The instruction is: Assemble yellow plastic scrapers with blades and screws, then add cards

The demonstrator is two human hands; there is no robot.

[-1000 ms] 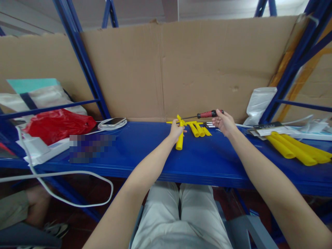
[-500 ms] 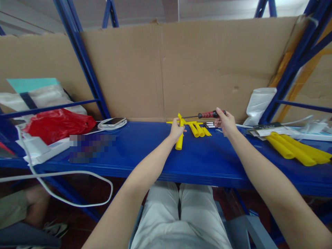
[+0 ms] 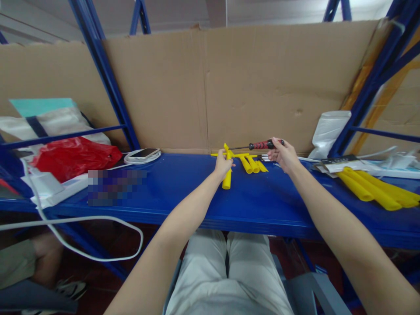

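Note:
My left hand (image 3: 223,164) is closed around a yellow plastic piece (image 3: 226,181) with a round tubular lower end, held upright above the blue shelf. In my right hand (image 3: 285,154) is a screwdriver (image 3: 260,145) with a red and black handle, gripped by its rear end. Its thin shaft lies level and points left, reaching the upper part of the yellow piece. Whether the tip touches a screw is too small to see. Just behind and right of my left hand lie several more yellow pieces (image 3: 252,166). Small bits (image 3: 276,165) lie below my right hand.
Yellow tubular pieces (image 3: 377,192) lie at the right end of the blue shelf (image 3: 183,197). A phone (image 3: 146,152) rests on a coiled white cable at left, near a red plastic bag (image 3: 78,156) and a power strip (image 3: 62,192). Cardboard (image 3: 157,96) stands behind. A person's leg shows lower left.
My right hand and the screwdriver have shifted slightly left. My left hand and the yellow piece stay nearly where they were.

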